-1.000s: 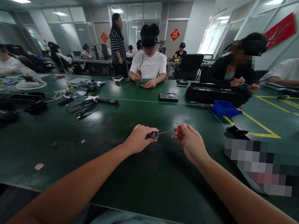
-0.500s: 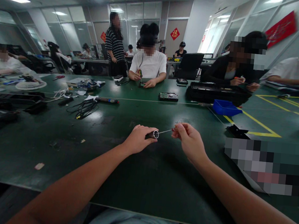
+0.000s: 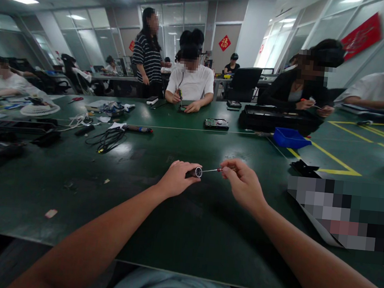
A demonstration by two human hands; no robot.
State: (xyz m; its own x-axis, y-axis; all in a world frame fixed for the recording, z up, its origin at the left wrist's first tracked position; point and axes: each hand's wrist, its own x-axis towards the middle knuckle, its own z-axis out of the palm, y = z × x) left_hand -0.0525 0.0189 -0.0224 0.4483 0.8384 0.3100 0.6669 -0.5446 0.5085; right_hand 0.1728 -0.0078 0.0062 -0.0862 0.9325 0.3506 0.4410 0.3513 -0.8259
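Note:
Fingers and thumb of my left hand (image 3: 177, 179) are wrapped round a short dark cylinder (image 3: 194, 172). Its round end has a silvery rim and faces right towards me; I cannot make out its inside. My right hand (image 3: 243, 180) pinches a thin screwdriver (image 3: 219, 169) by its handle, of which a red part shows and the rest is hidden by the fingers. The slim metal shaft points left, with its tip at the cylinder's rim; whether it goes inside is too small to tell. Both hands are held above the green table (image 3: 183, 233).
A hard drive (image 3: 216, 124) lies ahead, with a blue tray (image 3: 290, 138) and a long black housing (image 3: 279, 120) to its right. Left stand a coiled black cable (image 3: 109, 138) and a corded tool (image 3: 139, 129). A co-worker (image 3: 191, 83) sits opposite.
The cylinder has shifted slightly left. More of the screwdriver's red part shows at my right fingertips, and its shaft lies a little flatter. In the background, the standing person has turned.

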